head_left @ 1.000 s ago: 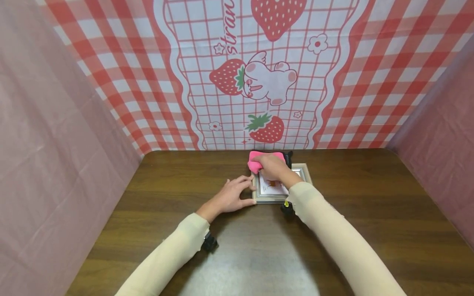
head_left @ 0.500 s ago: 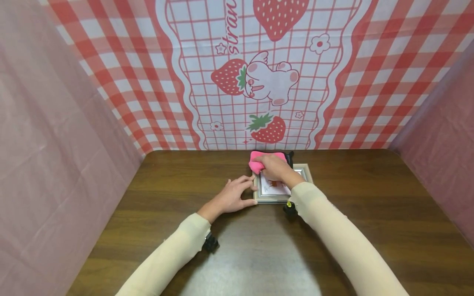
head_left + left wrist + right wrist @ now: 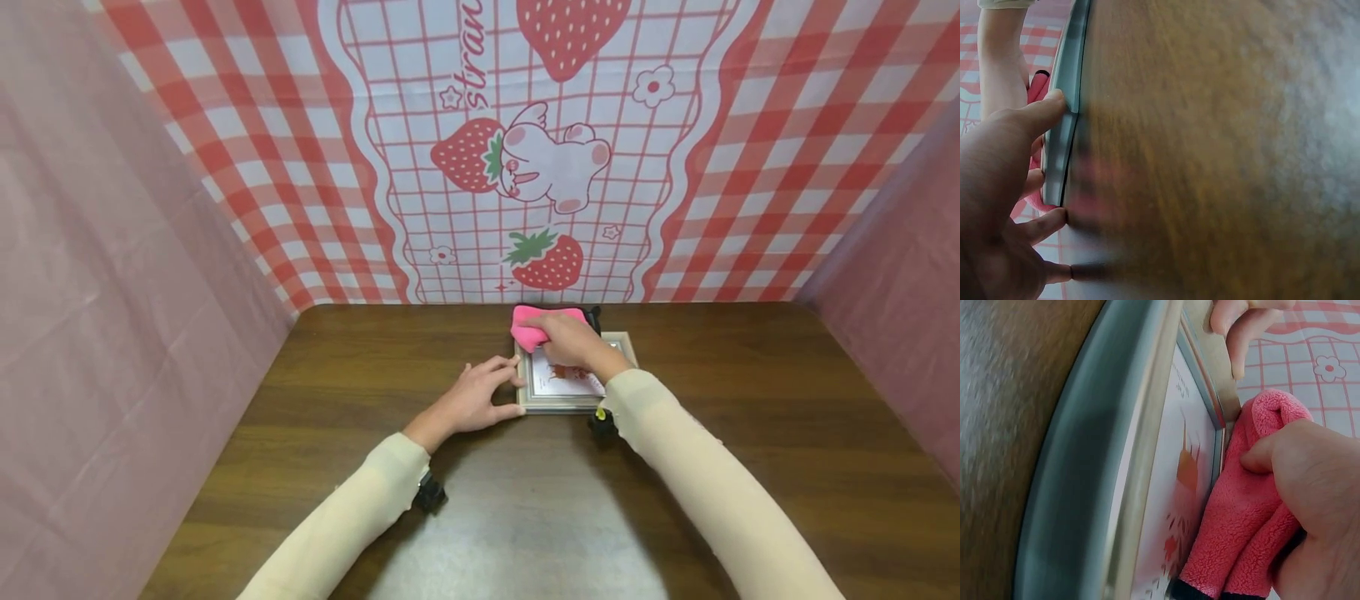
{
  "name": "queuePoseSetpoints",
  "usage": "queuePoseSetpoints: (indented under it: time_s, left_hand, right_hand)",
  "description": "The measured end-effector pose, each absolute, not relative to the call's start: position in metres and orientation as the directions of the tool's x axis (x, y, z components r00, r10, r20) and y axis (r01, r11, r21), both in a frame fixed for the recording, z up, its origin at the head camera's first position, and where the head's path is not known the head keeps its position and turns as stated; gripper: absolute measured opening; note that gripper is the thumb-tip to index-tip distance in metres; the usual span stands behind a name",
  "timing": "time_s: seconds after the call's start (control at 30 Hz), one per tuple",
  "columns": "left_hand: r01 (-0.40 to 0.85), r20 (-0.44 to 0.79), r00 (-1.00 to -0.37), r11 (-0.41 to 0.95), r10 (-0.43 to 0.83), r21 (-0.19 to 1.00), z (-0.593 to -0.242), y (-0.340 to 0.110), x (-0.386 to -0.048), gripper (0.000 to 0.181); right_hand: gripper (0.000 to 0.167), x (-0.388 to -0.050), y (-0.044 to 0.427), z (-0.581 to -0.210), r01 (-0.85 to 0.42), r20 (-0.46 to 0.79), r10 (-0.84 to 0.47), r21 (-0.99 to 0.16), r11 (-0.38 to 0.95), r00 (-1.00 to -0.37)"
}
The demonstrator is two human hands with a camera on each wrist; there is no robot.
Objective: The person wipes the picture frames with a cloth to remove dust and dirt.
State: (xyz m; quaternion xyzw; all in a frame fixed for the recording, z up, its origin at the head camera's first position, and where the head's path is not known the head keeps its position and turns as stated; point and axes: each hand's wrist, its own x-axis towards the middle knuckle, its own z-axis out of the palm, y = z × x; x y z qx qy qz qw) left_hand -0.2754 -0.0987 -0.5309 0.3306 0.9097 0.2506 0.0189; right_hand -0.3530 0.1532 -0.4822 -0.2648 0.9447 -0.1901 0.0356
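Picture frame (image 3: 558, 406) lies face up near the far edge of the counter (image 3: 360, 367), its longer side seemingly running left to right, parallel to that edge. The left hand (image 3: 472, 397) keeps a wide grip, thumb touching the frame near its close left corner. The right hand's (image 3: 567, 339) grip holds a pink cloth (image 3: 1229, 500) along the frame's far side.
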Motion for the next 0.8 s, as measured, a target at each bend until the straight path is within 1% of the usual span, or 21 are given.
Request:
queuePoseSetpoints:
  time_s: [0.07, 0.23, 0.43, 0.7, 0.77, 0.8]
  left_hand:
    - [0.59, 0.132, -0.782, 0.656, 0.609, 0.47, -0.53, -0.098, -0.274, 0.044]
    - [0.588, 0.137, -0.784, 0.654, 0.606, 0.476, -0.528, -0.098, -0.272, 0.042]
    - [0.584, 0.125, -0.786, 0.661, 0.605, 0.471, -0.53, -0.097, -0.273, 0.045]
    - [0.591, 0.114, -0.784, 0.677, 0.61, 0.438, -0.533, -0.098, -0.276, 0.047]
    - [0.589, 0.111, -0.784, 0.676, 0.61, 0.443, -0.534, -0.098, -0.277, 0.047]
    - [0.588, 0.111, -0.784, 0.675, 0.61, 0.445, -0.534, -0.098, -0.277, 0.047]
  right_hand:
    - [0.065, -0.348, 0.156, -0.475, -0.466, 0.014, -0.504, -0.403, 0.787, -0.864]
    - [0.064, -0.328, 0.162, -0.451, -0.407, -0.056, -0.471, -0.421, 0.81, -0.88]
    - [0.066, -0.322, 0.182, -0.447, -0.351, -0.091, -0.428, -0.435, 0.829, -0.899]
    - [0.066, -0.325, 0.212, -0.448, -0.29, -0.111, -0.385, -0.48, 0.828, -0.916]
    - [0.063, -0.339, 0.229, -0.461, -0.325, -0.072, -0.398, -0.453, 0.83, -0.915]
    - [0.062, -0.342, 0.234, -0.462, -0.332, -0.066, -0.4, -0.446, 0.831, -0.914]
